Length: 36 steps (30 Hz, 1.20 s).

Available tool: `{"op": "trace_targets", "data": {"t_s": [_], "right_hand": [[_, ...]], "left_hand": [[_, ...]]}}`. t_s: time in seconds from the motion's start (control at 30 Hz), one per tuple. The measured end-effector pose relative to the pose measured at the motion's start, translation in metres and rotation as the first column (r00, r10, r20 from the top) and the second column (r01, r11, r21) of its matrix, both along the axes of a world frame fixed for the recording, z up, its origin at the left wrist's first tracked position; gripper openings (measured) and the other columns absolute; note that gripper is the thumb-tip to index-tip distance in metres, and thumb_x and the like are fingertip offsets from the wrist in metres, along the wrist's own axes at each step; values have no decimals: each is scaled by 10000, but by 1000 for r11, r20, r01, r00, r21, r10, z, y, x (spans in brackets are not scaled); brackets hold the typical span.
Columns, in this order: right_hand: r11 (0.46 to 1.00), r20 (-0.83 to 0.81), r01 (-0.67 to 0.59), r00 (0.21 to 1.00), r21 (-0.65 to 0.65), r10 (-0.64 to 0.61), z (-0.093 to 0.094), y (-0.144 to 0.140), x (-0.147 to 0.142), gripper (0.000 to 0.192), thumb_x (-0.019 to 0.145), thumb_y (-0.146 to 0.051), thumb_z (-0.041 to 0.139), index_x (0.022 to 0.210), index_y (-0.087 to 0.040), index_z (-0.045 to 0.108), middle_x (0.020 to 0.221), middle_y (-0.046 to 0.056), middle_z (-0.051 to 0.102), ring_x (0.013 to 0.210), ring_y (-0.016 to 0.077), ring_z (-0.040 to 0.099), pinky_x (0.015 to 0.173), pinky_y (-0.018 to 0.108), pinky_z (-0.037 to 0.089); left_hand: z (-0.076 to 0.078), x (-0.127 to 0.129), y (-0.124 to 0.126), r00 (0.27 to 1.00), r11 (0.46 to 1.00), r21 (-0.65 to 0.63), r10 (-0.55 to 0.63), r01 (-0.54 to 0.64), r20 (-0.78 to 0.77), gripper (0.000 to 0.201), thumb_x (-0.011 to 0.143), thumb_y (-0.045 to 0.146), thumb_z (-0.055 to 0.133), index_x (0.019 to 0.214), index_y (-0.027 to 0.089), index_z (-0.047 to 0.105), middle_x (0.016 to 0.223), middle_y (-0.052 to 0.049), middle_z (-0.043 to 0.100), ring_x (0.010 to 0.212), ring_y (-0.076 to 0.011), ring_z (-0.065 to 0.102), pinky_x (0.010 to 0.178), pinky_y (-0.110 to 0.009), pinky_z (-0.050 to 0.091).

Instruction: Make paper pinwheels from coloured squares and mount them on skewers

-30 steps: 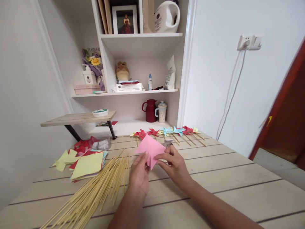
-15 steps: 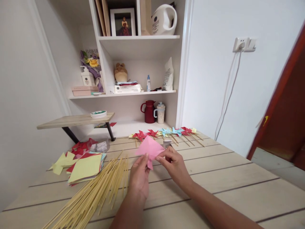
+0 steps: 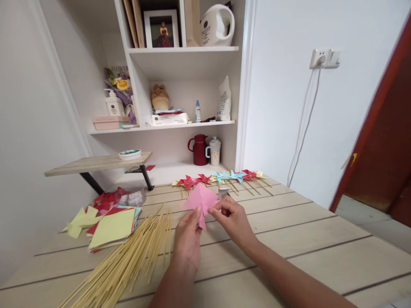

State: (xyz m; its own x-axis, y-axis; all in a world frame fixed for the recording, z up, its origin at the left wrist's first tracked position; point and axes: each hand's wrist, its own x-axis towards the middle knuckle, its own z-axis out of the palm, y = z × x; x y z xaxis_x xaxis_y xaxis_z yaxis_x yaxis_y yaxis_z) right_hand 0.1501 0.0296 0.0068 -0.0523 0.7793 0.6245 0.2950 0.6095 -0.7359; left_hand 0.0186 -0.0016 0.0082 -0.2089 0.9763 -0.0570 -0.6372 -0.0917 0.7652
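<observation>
A pink sheet of paper (image 3: 201, 197), partly folded with pointed corners, is held up above the table between both hands. My left hand (image 3: 189, 233) pinches its lower part, thumb on the near face. On the other side, the thumb and fingers of my right hand (image 3: 231, 216) are closed on the paper's right flap. Behind the paper, finished paper pinwheels (image 3: 221, 177) in red, blue, pink and yellow lie in a row on thin sticks. A small grey-white object (image 3: 224, 192) sits just beyond my right hand, mostly hidden.
Many loose bamboo sticks (image 3: 128, 256) spread left of my hands. Beside them lie a stack of coloured paper squares (image 3: 112, 229), a yellow cut piece (image 3: 80, 221) and a clear tub (image 3: 131, 197). A small raised stand (image 3: 96, 164) and shelves (image 3: 186, 50) are at the back.
The whole view has shifted slightly. Both hands keep hold of the pink paper, and its right flap sits slightly nearer the middle.
</observation>
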Motion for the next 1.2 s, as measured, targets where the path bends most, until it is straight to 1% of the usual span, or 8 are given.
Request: {"op": "trace_targets", "data": {"t_s": [0.2, 0.37, 0.5, 0.7, 0.87, 0.97, 1.1, 1.2], "right_hand": [[1000, 7, 4, 1000, -16, -3, 1, -1, 0, 246, 821, -392, 683, 657, -209, 696, 663, 3, 480, 631, 164, 438, 588, 292, 351], [1000, 6, -20, 1000, -3, 20, 4, -3, -1, 265, 822, -362, 677, 616, -198, 641, 674, 5, 494, 624, 155, 434, 580, 285, 344], [1000, 8, -27, 1000, 10, 27, 4, -3, -1, 270, 823, -338, 672, 603, -195, 609, 670, 0, 494, 618, 146, 435, 575, 278, 344], [999, 2, -28, 1000, 26, 28, 1, -1, -1, 282, 813, -303, 686, 581, -190, 571, 653, -14, 471, 605, 136, 435, 565, 271, 340], [999, -21, -1, 1000, 54, 2, 3, -4, -1, 210, 798, -287, 724, 625, -199, 646, 655, -14, 471, 616, 143, 433, 567, 278, 338], [998, -33, 14, 999, 67, -11, 5, -6, 0, 161, 785, -290, 750, 665, -204, 687, 670, -10, 487, 611, 141, 419, 564, 279, 337], [998, -29, -7, 1000, 64, 9, 6, -6, 2, 119, 786, -292, 755, 711, -208, 716, 711, 4, 542, 621, 141, 431, 560, 279, 345], [998, -11, 14, 1000, 67, -14, 5, -4, 2, 122, 795, -286, 743, 715, -200, 711, 690, -5, 507, 608, 136, 427, 558, 279, 345]], "left_hand": [[-1, 1, 1, 1000, 1000, 13, -5, 5, -6, 250, 577, 293, 883, 724, 151, 738, 773, -26, 704, 702, -114, 581, 652, -204, 454], [0, 2, -1, 1000, 1000, 18, 7, -7, -16, 183, 613, 259, 851, 724, 168, 738, 777, -23, 706, 716, -125, 591, 647, -205, 454], [3, 4, -4, 1000, 1000, 28, 11, -11, 0, 190, 610, 230, 845, 748, 163, 733, 821, -32, 722, 778, -139, 622, 729, -221, 473], [5, 9, -8, 999, 999, 23, 35, -35, -5, 149, 652, 224, 808, 742, 153, 713, 775, -22, 706, 763, -135, 614, 736, -231, 460], [2, 11, -9, 996, 997, 1, 83, -83, -36, 124, 677, 230, 791, 743, 162, 711, 768, -13, 697, 762, -130, 598, 753, -239, 445], [2, 12, -9, 994, 996, -11, 88, -89, -58, 104, 677, 218, 787, 733, 166, 716, 767, -18, 702, 758, -134, 598, 756, -246, 443], [2, 13, -10, 998, 998, -8, 63, -63, -14, 108, 675, 206, 794, 751, 161, 732, 813, -35, 726, 804, -139, 621, 781, -242, 462], [3, 11, -12, 999, 999, 12, 39, -40, 29, 123, 684, 227, 803, 765, 157, 742, 817, -39, 731, 820, -140, 635, 791, -239, 482]]}}
